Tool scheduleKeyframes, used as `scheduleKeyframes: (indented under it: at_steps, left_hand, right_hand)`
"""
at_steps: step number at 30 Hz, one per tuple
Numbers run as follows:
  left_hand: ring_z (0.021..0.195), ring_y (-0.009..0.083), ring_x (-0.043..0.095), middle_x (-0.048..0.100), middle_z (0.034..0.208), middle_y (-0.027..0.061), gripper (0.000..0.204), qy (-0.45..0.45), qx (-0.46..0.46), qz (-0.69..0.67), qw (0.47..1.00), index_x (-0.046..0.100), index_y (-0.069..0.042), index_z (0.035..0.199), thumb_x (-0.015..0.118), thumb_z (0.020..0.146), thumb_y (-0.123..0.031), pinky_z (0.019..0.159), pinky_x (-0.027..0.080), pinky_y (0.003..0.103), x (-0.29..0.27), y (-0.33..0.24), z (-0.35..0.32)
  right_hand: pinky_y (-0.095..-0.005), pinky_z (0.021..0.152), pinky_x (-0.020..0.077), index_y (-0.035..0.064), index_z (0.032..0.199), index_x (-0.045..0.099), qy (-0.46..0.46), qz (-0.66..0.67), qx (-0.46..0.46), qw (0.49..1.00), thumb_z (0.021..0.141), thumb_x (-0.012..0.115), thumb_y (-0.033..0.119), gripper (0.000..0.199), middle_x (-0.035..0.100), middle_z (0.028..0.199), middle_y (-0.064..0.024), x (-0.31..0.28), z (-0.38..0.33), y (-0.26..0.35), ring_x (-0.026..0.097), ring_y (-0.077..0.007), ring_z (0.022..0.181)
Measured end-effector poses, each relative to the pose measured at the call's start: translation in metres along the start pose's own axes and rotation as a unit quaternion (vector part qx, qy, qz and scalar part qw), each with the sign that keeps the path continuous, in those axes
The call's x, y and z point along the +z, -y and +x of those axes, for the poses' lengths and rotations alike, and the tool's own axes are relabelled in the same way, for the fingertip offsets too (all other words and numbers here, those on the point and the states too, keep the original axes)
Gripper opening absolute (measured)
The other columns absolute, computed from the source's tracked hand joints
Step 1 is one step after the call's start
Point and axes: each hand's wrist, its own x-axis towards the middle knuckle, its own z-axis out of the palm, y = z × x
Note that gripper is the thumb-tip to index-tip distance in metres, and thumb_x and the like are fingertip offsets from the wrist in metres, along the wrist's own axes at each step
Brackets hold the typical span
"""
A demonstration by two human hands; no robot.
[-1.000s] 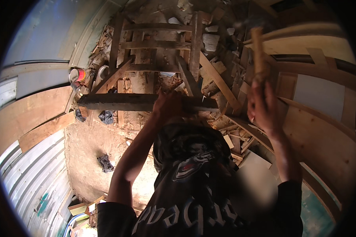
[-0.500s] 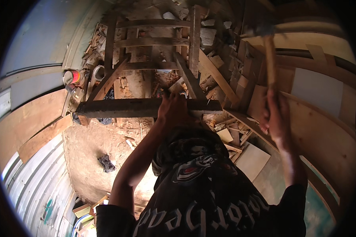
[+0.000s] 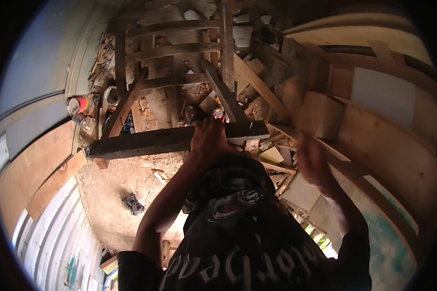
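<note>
Head view: left hand (image 3: 208, 138) clamped over the dark wooden plank (image 3: 175, 140), pressing it flat across the wooden frame (image 3: 170, 63) just beyond. Right hand (image 3: 311, 162) off to the right, smeared by motion, closed on a blurred hammer handle (image 3: 300, 106); head not discernible. Fastening apparently mid-way: plank seated, driving unfinished. Left arm stretched forward, right elbow bent. Tin cans (image 3: 80, 104) far left of the hands.

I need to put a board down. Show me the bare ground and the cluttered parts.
Bare dirt ground lies below the dark beam, left of the left hand, broken only by a dark rag. Crowded: the wooden frame above the beam, and offcuts beside the blurred right hand.
</note>
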Motion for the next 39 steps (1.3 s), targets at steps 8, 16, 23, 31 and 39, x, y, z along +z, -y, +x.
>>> scheduleKeyframes:
  at_steps: [8, 16, 23, 31, 39]
  left_hand:
    - [0.098, 0.0277, 0.056, 0.06, 0.097, 0.0132, 0.096, 0.028, -0.021, 0.047, 0.998, 0.063, 0.001, 0.1, 0.068, 0.051, -0.082, 0.093, 0.037, 0.048, 0.005, 0.006, 0.006]
    - [0.105, 0.0286, 0.055, 0.061, 0.101, 0.015, 0.098, 0.03, -0.018, -0.008, 0.999, 0.062, 0.002, 0.105, 0.07, 0.051, -0.08, 0.096, 0.036, 0.049, 0.005, 0.008, 0.008]
    - [0.11, 0.03, 0.054, 0.061, 0.107, 0.0153, 0.097, 0.052, -0.039, -0.005, 0.998, 0.062, 0.001, 0.11, 0.071, 0.053, -0.078, 0.097, 0.036, 0.05, -0.008, 0.003, 0.009]
    - [0.112, 0.0297, 0.055, 0.06, 0.114, 0.0145, 0.095, 0.034, -0.007, -0.017, 0.999, 0.062, 0.0, 0.113, 0.069, 0.057, -0.077, 0.098, 0.036, 0.052, -0.005, 0.002, 0.002]
    - [0.111, 0.0292, 0.055, 0.058, 0.115, 0.0148, 0.097, 0.106, -0.022, -0.006, 0.994, 0.061, 0.001, 0.113, 0.071, 0.056, -0.076, 0.097, 0.036, 0.051, -0.007, 0.007, 0.015]
  right_hand:
    - [-0.0213, 0.035, 0.0311, 0.0128, 0.097, 0.053, 0.022, 0.354, 0.238, 0.904, 0.104, 0.042, 0.033, 0.024, 0.045, 0.06, 0.0029, -0.049, 0.025, 0.047, 0.041, -0.0033, 0.043]
    - [-0.0366, 0.069, 0.0445, -0.0005, 0.093, 0.057, 0.179, 0.045, 0.283, 0.941, 0.102, 0.047, 0.03, 0.033, 0.057, 0.076, -0.0141, 0.001, -0.023, 0.022, 0.058, -0.0221, 0.076]
    - [-0.0212, 0.036, 0.0285, 0.0098, 0.093, 0.051, -0.126, 0.316, 0.117, 0.933, 0.102, 0.05, 0.033, 0.025, 0.037, 0.054, 0.0034, -0.035, 0.04, 0.068, 0.037, -0.0048, 0.042]
    - [-0.0265, 0.041, 0.0384, 0.0073, 0.085, 0.053, 0.089, 0.132, 0.274, 0.948, 0.101, 0.051, 0.031, 0.029, 0.048, 0.059, 0.002, -0.045, -0.011, 0.061, 0.045, -0.0084, 0.045]
    - [-0.0221, 0.034, 0.0318, 0.0087, 0.091, 0.049, -0.024, 0.296, 0.179, 0.938, 0.101, 0.05, 0.031, 0.025, 0.037, 0.051, 0.005, 0.004, 0.016, 0.036, 0.035, -0.0043, 0.038]
